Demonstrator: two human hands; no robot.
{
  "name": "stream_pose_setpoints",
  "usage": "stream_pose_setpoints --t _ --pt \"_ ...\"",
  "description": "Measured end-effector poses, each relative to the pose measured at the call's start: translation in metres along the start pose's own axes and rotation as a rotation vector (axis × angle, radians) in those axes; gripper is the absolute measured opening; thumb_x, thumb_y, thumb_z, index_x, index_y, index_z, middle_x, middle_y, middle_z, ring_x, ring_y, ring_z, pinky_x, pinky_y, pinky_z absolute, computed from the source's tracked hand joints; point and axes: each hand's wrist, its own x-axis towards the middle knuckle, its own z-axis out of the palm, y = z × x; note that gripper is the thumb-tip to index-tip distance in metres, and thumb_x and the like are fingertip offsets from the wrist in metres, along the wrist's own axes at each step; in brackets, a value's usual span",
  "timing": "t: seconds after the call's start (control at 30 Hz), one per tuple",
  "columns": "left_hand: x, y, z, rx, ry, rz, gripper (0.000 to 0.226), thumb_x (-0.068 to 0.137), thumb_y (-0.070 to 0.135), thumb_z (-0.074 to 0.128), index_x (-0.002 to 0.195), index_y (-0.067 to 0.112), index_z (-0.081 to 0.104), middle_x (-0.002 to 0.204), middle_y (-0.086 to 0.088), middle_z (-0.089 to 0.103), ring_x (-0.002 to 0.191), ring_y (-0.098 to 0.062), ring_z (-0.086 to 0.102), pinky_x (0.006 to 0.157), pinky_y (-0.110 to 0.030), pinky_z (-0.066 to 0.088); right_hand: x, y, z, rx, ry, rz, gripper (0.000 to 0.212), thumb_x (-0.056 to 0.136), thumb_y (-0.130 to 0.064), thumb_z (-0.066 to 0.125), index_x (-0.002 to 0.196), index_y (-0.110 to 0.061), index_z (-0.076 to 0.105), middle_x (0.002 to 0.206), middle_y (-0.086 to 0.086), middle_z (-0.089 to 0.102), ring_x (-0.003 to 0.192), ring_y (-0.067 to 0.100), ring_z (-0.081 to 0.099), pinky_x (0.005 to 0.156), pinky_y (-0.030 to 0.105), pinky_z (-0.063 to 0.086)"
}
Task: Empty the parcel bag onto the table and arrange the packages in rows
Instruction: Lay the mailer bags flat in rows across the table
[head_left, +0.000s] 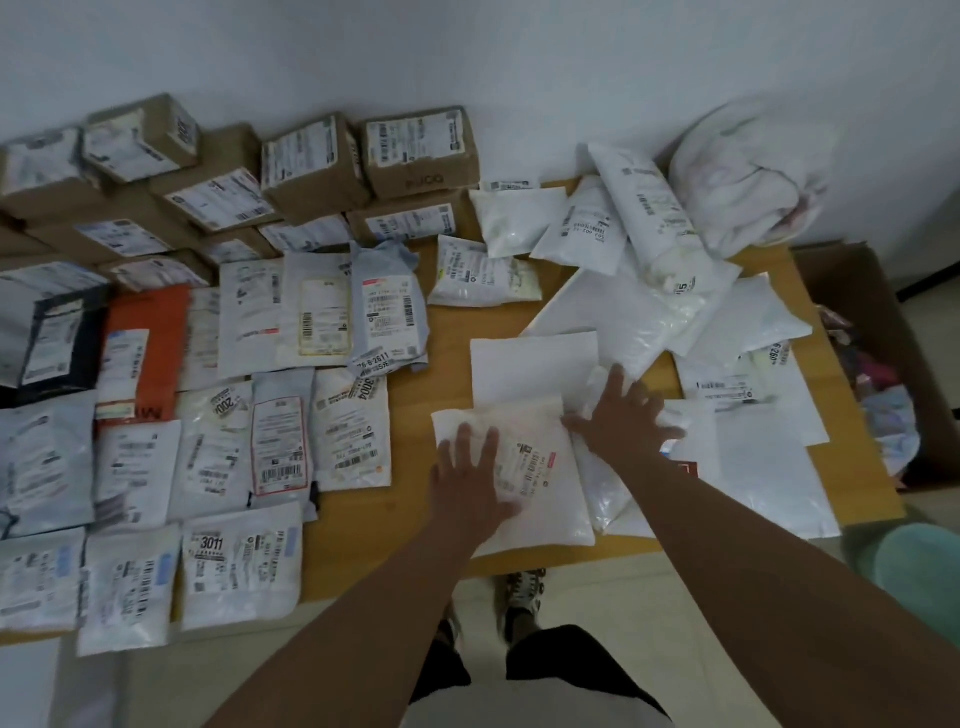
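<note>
Packages fill the wooden tabletop (410, 374), set against a plain white wall. Far left, at the back: brown cardboard boxes (311, 166) with paper labels, stacked and touching. In front of them, flat poly mailers (317, 312) lie in rows edge to edge, mostly white and grey, one orange mailer (148, 332), one black; long axes run toward the wall. Centre, near the front edge: a white padded pouch (540, 467), soft and slightly puffed, label up, long axis toward the wall. Left hand (470, 478) lies flat on it, fingers spread. Right hand (618, 415) presses the neighbouring pile, fingers splayed. Right half: loose white pouches (644, 218), glossy and overlapping at mixed angles. Back right corner: a crumpled translucent parcel bag (748, 176). Off the right edge, an open cardboard carton (878, 312) on the tiled floor.
</note>
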Motion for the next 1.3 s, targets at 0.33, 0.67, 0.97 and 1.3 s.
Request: stream_pose_setpoints --t 0.33,0.67,0.97,1.3 --pt "0.007 0.003 -0.005 0.029 -0.038 -0.048 0.100 0.084 0.057 0.061 0.154 0.030 -0.004 0.161 -0.010 -0.015 0.147 -0.036 -0.007 0.118 -0.050 0.005 0.006 0.000 -0.080 0.163 0.657 -0.186 0.031 0.092 -0.030 0.050 0.111 -0.008 0.060 0.097 0.013 0.063 0.095 0.035 0.056 0.085 0.047 0.040" --pt "0.006 -0.003 -0.072 -1.946 -0.124 -0.394 0.074 0.088 0.077 0.027 0.118 0.015 0.056 0.117 -0.019 0.061 0.099 -0.038 0.064 0.087 -0.048 0.054 -0.036 -0.051 -0.054 1.293 -0.002 -0.114 0.010 0.096 -0.017 0.046 0.101 -0.012 0.054 0.090 0.001 0.056 0.091 0.022 0.054 0.073 0.032 0.044" --pt "0.014 -0.054 -0.061 -1.982 0.014 -0.364 0.070 0.085 -0.016 0.049 0.138 0.029 0.041 0.125 -0.012 0.059 0.108 -0.037 0.062 0.090 -0.063 0.049 -0.053 -0.014 0.011 0.875 -0.223 -0.353 0.046 0.088 -0.005 0.050 0.133 -0.013 0.048 0.135 0.008 0.046 0.116 0.020 0.050 0.068 0.016 0.052" --pt "0.005 -0.012 -0.028 -0.665 0.033 -0.175 0.074 0.071 0.048 0.062 0.137 0.020 0.047 0.146 -0.001 0.030 0.137 -0.020 0.028 0.114 -0.045 0.027 -0.039 -0.027 0.024 0.631 -0.018 -0.167 0.097 0.075 -0.059 0.071 0.149 -0.021 0.021 0.140 0.011 0.041 0.126 0.030 0.047 0.104 0.051 0.043"
